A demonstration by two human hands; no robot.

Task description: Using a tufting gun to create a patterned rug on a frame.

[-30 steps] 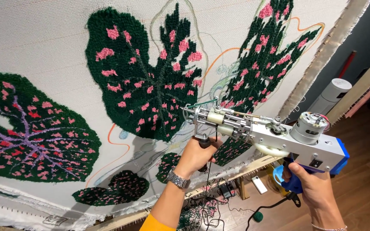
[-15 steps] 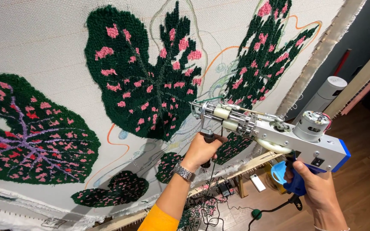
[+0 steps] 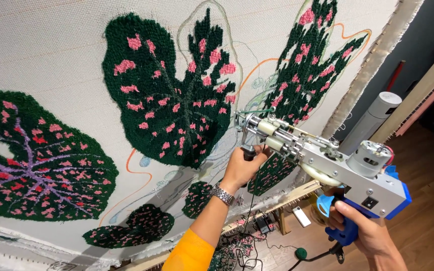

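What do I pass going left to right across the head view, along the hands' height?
Purple-veined leaf → big dark green leaf → left hand on the front grip → tufting gun → right hand on its blue handle.

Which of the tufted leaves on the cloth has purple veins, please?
The big leaf at far left: purple veins cross its green and pink pile. The other leaves, like the centre one, show only green with pink spots.
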